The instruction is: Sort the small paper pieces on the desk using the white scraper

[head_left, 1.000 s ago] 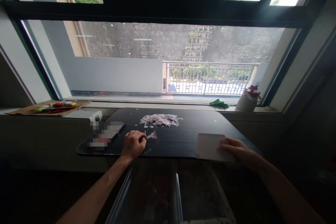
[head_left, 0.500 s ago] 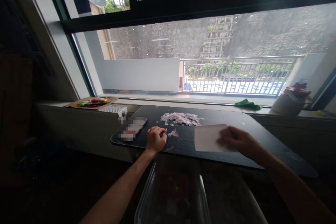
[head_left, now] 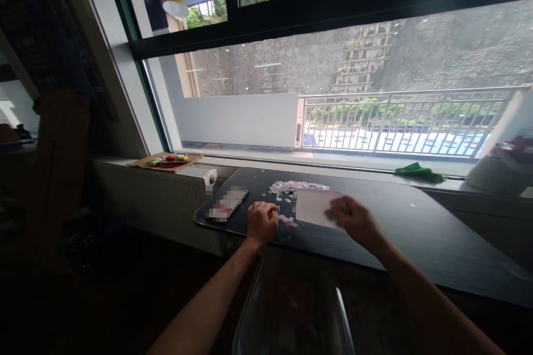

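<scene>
My right hand (head_left: 350, 215) is closed on the right edge of a pale rectangular card (head_left: 315, 207), held over the dark table. Behind the card's left part lies a heap of small white and pink paper scraps (head_left: 287, 185), which it partly covers. My left hand (head_left: 262, 222) rests at the table's near edge with its fingers curled; at its fingertips is something small and dark that I cannot make out. A few loose pink scraps (head_left: 290, 222) lie between the two hands. Below the table edge stands a clear plastic bin (head_left: 343, 310), its contents dim.
A blurred-out flat phone-like object (head_left: 228, 204) lies on the left of the black table (head_left: 375, 244). On the sill are a brown board with colourful pieces (head_left: 166, 161), a green cloth (head_left: 420, 172) and a pale pot (head_left: 495, 172). A radiator (head_left: 154, 199) stands left.
The card in my right hand has moved left, nearer the heap and my left hand. My left hand stays by the small scraps. The whole view has shifted left.
</scene>
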`<state>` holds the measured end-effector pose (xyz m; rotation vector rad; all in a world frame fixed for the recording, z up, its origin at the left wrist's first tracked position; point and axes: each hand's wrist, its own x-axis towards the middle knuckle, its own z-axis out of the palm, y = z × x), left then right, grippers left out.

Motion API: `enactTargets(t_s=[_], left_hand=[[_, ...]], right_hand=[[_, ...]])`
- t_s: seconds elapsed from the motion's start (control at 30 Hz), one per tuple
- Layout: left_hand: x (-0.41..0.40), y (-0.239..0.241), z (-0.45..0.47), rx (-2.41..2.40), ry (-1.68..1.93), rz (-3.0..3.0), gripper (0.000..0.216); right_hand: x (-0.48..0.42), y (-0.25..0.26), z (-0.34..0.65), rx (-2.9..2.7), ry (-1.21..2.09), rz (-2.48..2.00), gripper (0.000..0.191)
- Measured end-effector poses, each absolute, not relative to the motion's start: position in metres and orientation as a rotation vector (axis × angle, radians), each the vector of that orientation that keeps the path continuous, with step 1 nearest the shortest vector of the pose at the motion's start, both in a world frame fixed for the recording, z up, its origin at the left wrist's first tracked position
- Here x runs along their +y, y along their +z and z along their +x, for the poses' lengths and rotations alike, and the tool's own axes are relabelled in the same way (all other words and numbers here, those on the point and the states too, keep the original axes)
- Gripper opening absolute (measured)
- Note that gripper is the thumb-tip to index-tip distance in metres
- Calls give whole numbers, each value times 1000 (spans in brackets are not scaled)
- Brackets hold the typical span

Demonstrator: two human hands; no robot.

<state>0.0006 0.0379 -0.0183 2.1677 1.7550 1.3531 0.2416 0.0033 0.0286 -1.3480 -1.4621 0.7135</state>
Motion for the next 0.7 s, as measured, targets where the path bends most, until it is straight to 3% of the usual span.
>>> enactTargets(t_s=[0.7], left_hand=[[40, -17, -6, 1713, 1436, 2029, 27]], right_hand=[[10, 30, 248, -1451, 540, -1493, 14]])
